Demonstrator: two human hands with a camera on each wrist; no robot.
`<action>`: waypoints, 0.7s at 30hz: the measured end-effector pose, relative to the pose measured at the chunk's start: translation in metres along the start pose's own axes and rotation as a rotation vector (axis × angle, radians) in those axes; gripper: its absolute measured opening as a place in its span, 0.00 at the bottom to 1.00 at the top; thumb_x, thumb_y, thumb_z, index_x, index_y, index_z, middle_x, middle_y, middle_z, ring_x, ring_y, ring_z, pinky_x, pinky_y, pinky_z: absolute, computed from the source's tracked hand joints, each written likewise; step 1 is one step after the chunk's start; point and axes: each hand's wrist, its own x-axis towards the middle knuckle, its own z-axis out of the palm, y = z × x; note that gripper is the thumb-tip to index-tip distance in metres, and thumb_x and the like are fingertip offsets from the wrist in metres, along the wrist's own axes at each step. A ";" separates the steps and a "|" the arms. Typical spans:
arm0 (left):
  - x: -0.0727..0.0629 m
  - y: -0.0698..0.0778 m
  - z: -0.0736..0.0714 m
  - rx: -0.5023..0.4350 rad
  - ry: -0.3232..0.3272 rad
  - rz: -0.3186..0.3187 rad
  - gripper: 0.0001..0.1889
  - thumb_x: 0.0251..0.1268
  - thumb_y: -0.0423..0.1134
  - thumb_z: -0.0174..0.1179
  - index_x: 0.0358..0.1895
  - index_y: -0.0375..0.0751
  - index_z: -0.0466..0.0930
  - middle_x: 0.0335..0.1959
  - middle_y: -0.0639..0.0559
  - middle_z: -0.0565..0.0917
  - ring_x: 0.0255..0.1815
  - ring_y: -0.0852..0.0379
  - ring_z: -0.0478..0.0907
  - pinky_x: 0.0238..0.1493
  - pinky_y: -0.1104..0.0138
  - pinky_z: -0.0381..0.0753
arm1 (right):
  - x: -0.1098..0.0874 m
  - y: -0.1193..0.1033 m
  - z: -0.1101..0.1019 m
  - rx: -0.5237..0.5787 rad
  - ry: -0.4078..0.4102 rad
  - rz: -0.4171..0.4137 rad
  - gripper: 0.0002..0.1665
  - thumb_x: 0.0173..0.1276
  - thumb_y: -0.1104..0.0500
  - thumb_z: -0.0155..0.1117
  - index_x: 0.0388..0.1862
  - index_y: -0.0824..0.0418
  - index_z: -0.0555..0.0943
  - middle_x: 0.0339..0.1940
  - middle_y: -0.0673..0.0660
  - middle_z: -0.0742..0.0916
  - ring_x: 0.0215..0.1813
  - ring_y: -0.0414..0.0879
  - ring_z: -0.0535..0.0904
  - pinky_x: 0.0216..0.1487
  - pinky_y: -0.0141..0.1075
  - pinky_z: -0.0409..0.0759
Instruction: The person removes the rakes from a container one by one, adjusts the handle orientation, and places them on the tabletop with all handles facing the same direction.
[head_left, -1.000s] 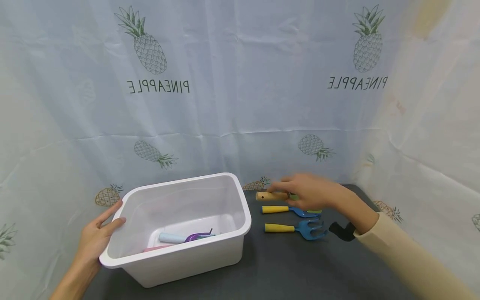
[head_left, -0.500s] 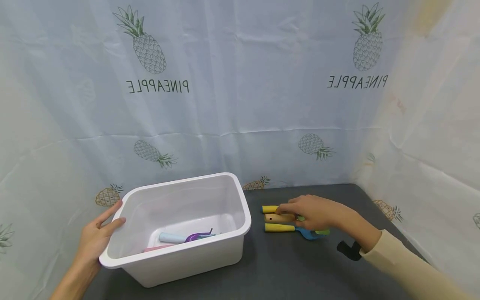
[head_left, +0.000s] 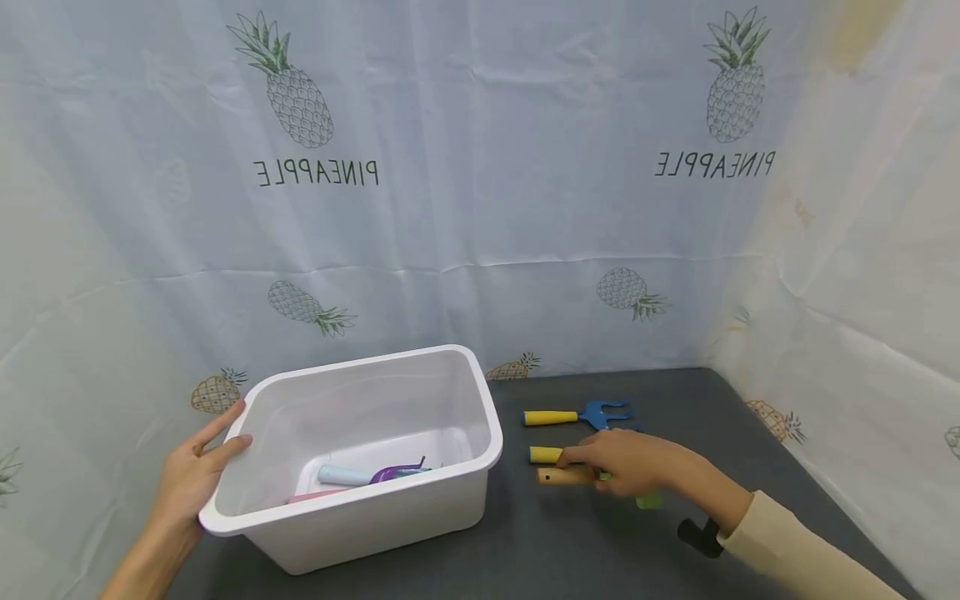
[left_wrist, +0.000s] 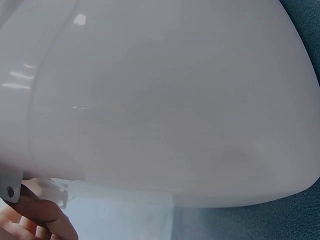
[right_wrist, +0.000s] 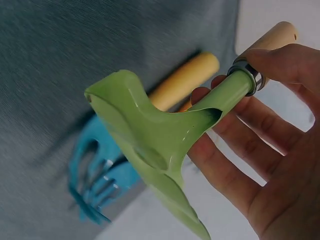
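My left hand [head_left: 191,479] grips the near-left end of a white plastic tub [head_left: 367,517], its thumb over the rim; in the left wrist view, curled fingers [left_wrist: 45,215] show beside the tub's white wall. My right hand [head_left: 630,462] pinches a garden trowel by its wooden handle [head_left: 553,476], close to the metal collar; its flared green blade [right_wrist: 155,132] fills the middle of the right wrist view. Just beyond the trowel lies a yellow-handled hand fork [head_left: 544,455], mostly hidden by the hand. Farther back lies another yellow-handled blue fork [head_left: 551,417].
Inside the tub are a tool with a pale blue handle [head_left: 343,476] and purple head, and a pink piece [head_left: 311,496]. Everything stands on a dark table [head_left: 525,550]. A pineapple-print curtain [head_left: 480,208] hangs behind and at the sides.
My right hand has brought the trowel from behind the two forks across them to their near side, uncovering the far fork. The left hand and tub have stayed put.
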 end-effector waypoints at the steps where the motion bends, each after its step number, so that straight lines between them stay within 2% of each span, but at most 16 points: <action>1: 0.000 0.000 0.000 0.006 0.000 0.000 0.35 0.72 0.41 0.66 0.79 0.56 0.63 0.40 0.90 0.76 0.35 0.72 0.86 0.34 0.69 0.89 | 0.001 0.002 0.004 -0.001 -0.006 -0.003 0.28 0.68 0.65 0.69 0.63 0.42 0.78 0.39 0.40 0.85 0.36 0.32 0.78 0.36 0.28 0.78; 3: 0.000 0.000 0.000 0.028 0.002 -0.001 0.35 0.72 0.42 0.66 0.80 0.56 0.63 0.45 0.89 0.76 0.36 0.73 0.86 0.35 0.70 0.89 | 0.002 0.004 0.012 0.005 -0.022 0.000 0.28 0.68 0.64 0.70 0.62 0.41 0.78 0.38 0.39 0.84 0.36 0.32 0.77 0.36 0.29 0.78; 6: 0.000 0.000 0.000 0.021 0.000 -0.009 0.36 0.72 0.42 0.66 0.80 0.55 0.62 0.46 0.88 0.76 0.36 0.74 0.86 0.35 0.71 0.88 | 0.004 0.006 0.021 0.022 -0.047 0.006 0.28 0.68 0.63 0.70 0.61 0.39 0.78 0.38 0.39 0.84 0.36 0.30 0.77 0.36 0.29 0.78; 14: -0.001 0.000 0.000 0.006 -0.008 -0.004 0.36 0.73 0.41 0.66 0.80 0.54 0.61 0.38 0.89 0.77 0.35 0.72 0.86 0.34 0.69 0.89 | 0.007 0.008 0.036 0.020 -0.053 0.010 0.28 0.67 0.63 0.71 0.61 0.39 0.79 0.36 0.38 0.84 0.34 0.29 0.74 0.34 0.29 0.76; 21: -0.001 0.000 -0.002 -0.021 -0.038 -0.006 0.37 0.74 0.41 0.64 0.81 0.52 0.59 0.36 0.83 0.83 0.34 0.70 0.87 0.33 0.69 0.89 | 0.008 0.007 0.043 0.005 -0.064 0.016 0.28 0.66 0.65 0.70 0.58 0.37 0.79 0.35 0.41 0.82 0.30 0.30 0.69 0.31 0.28 0.71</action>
